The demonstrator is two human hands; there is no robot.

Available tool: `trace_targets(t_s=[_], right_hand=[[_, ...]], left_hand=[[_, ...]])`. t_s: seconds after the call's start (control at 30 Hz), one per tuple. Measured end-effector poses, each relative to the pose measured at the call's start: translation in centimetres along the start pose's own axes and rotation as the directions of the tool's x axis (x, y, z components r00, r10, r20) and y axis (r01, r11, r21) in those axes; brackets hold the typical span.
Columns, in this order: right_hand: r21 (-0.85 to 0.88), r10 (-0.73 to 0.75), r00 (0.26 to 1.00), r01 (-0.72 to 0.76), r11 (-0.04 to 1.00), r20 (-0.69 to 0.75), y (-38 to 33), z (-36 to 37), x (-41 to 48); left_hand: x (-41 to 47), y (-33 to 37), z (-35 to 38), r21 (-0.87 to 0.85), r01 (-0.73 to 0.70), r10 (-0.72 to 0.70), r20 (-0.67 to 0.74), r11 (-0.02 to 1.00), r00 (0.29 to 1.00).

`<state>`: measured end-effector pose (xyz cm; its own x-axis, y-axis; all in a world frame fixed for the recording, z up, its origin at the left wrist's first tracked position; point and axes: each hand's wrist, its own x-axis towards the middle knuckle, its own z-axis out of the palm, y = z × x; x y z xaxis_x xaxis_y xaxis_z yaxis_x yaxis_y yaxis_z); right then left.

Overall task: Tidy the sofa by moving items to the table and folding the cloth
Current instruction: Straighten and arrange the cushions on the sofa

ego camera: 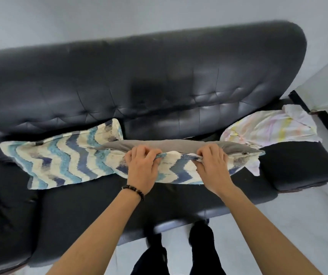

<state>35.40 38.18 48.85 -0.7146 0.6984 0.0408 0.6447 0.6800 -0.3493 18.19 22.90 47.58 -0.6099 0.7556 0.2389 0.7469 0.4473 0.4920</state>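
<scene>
A long cloth with blue and cream zigzag stripes (64,157) lies across the seat of the black leather sofa (159,80). Its right half is turned over, so the grey underside (169,144) shows along the back. My left hand (141,167) grips a bunched fold of this cloth near the middle. About a hand's width to the right, my right hand (210,165) grips the same fold. A beaded bracelet sits on my left wrist.
A crumpled white cloth with faint pink and yellow stripes (268,128) lies on the sofa seat at the right end, touching the zigzag cloth. Pale floor shows below and to the right. My feet stand against the sofa's front edge.
</scene>
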Motion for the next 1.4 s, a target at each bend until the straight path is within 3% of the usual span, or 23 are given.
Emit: trace_targets(t_s=[0.23,0.33,0.57,0.67,0.77,0.83,1.0,1.17,1.3,1.4], right_hand=[[-0.053,-0.095,0.97,0.109,0.993,0.223,4.7,9.5,10.3],[-0.037,-0.17,0.964,0.181,0.983,0.204,6.4,12.9,14.4],[0.03,-0.277,0.935,0.277,0.96,0.22,9.0,19.0,23.5],[0.099,-0.23,0.97,0.222,0.97,0.076,9.7,22.3,26.6],[0.22,-0.044,0.999,0.044,0.975,-0.004,10.2,25.3,25.8],[0.228,-0.01,0.996,-0.012,0.973,0.093,10.9,27.0,23.2],[-0.032,-0.114,0.966,0.125,0.992,0.233,13.2,29.9,16.3],[0.003,0.105,0.911,-0.116,0.993,0.399,14.3,33.2,13.1],[0.049,0.1,0.853,-0.145,0.988,0.512,15.2,34.4,15.2],[0.057,0.138,0.791,-0.214,0.975,0.597,14.6,33.5,17.7]], left_hand=[[3.8,-4.8,10.5,0.123,0.149,-0.16,0.087,0.981,0.983],[6.1,-6.9,14.1,0.144,0.176,-0.191,0.094,0.974,0.977],[13.5,-12.4,19.6,0.162,0.047,-0.052,0.029,0.986,0.998],[15.9,-14.7,21.7,0.231,0.083,-0.062,-0.096,0.97,0.993],[14.9,-15.9,23.2,0.276,0.327,-0.27,-0.225,0.904,0.936],[12.0,-16.3,23.8,0.288,0.411,-0.371,-0.184,0.865,0.91],[2.5,-18.6,26.1,0.208,0.453,-0.47,0.037,0.867,0.882],[2.1,-21.2,28.0,0.205,0.451,-0.492,0.242,0.868,0.836],[5.2,-23.0,28.6,0.222,0.526,-0.569,0.396,0.821,0.721],[5.5,-23.0,27.9,0.261,0.531,-0.589,0.426,0.806,0.687]])
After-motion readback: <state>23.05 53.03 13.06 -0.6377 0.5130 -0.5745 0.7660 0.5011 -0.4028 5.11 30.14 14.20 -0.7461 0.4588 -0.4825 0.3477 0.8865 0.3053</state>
